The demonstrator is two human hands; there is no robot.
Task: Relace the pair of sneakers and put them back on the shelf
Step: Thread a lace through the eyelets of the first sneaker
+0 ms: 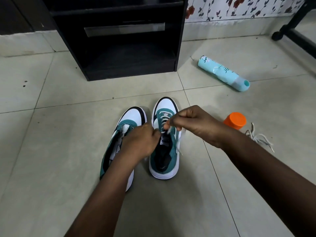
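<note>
lacing the right sneaker (164, 134) on the floor (51, 151)

my left hand (142, 141) and right hand (193, 124) are both pinching the white lace (166, 128) over its eyelets; the left sneaker (119, 144) is standing just beside.

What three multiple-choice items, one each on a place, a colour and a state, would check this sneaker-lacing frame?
1. Where does the spare white lace lie?
A. On the floor beside the orange-capped jar
B. Inside the black shelf unit
C. Across the left sneaker

2. What colour is the spray can lying on the floor?
A. Red
B. Light turquoise
C. Black

3. What state is the right sneaker in?
A. No lace at all
B. Laced at the front, ends held by both hands
C. Standing on the shelf

Answers:
1. A: the lace lies loose next to the orange-capped jar.
2. B: its body and cap are pale turquoise.
3. B: the left hand and right hand pinch lace ends above crossed lacing.
</note>
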